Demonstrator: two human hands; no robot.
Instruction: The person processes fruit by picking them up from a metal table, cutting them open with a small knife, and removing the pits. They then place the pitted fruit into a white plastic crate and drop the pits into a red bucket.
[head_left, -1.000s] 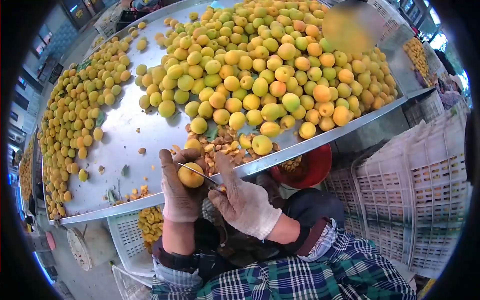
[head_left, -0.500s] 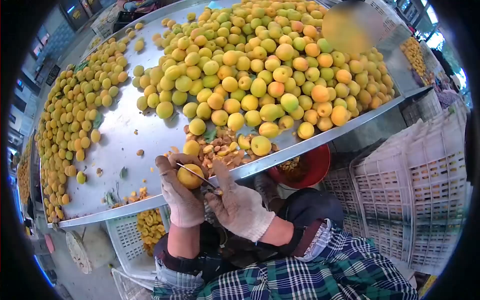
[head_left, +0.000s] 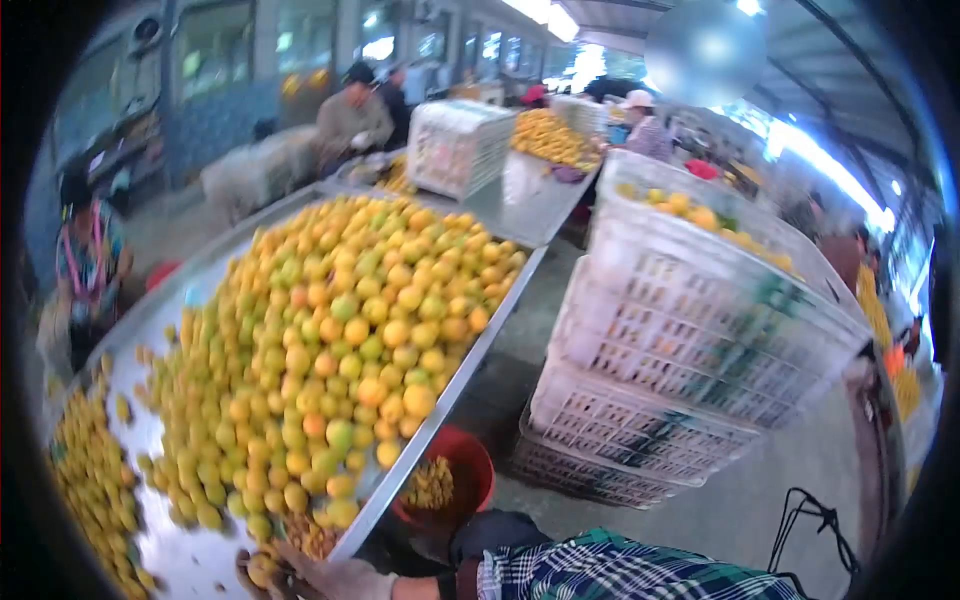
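At the bottom edge, my right hand (head_left: 335, 577) in a soiled white glove reaches over the near rim of the metal table (head_left: 440, 408), its fingers blurred and closed round something I cannot make out. Against those fingers is a yellow fruit (head_left: 263, 570). Of my left hand (head_left: 244, 572) only gloved fingertips show, bent against the left side of this fruit. A large heap of yellow-orange fruit (head_left: 330, 330) covers the table behind. Brown and orange scraps (head_left: 312, 537) lie beside my right hand. No knife can be made out.
A red bucket (head_left: 480, 470) with yellow pieces stands below the table edge. Stacked white crates (head_left: 690, 310), the top one holding fruit, rise at right. A white crate (head_left: 455, 150) sits at the far end. Several people stand beyond, one (head_left: 90, 260) at far left.
The view has swung up and to the right, so the hands now sit at the bottom edge. Distant people and crates have come into view; the blade seen earlier no longer shows.
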